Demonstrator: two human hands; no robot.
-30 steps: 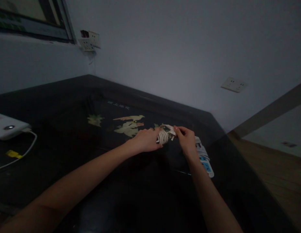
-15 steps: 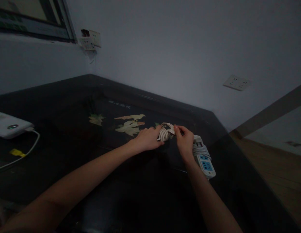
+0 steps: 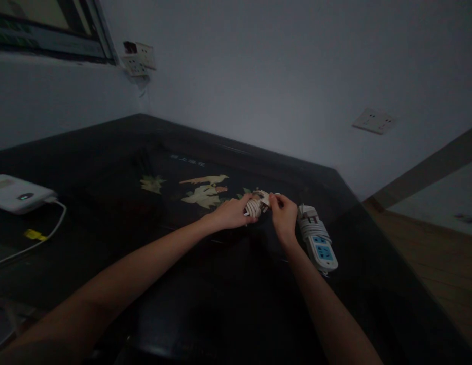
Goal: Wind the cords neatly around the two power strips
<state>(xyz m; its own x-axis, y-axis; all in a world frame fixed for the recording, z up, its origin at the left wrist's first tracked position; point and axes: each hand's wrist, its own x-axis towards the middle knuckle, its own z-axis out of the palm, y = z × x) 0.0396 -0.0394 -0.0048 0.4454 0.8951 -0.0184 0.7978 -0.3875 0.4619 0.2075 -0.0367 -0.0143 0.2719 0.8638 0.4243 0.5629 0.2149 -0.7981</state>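
Note:
On a black glossy table, both my hands meet over a small coiled white cable. My left hand is wrapped round the coil from the left. My right hand pinches the cable's plug end from the right. Just right of my right hand lies a white power strip with blue sockets and its own cord wound round it. Neither hand touches it.
A white device with a white cable and a yellow tag lies at the table's left edge. An inlaid bird picture decorates the tabletop. Wall sockets sit on the right wall and at the corner. Wooden floor shows at the right.
Both hands with the coil have drifted slightly left and away from the power strip, which now lies fully uncovered beside my right wrist. The view shifted a little.

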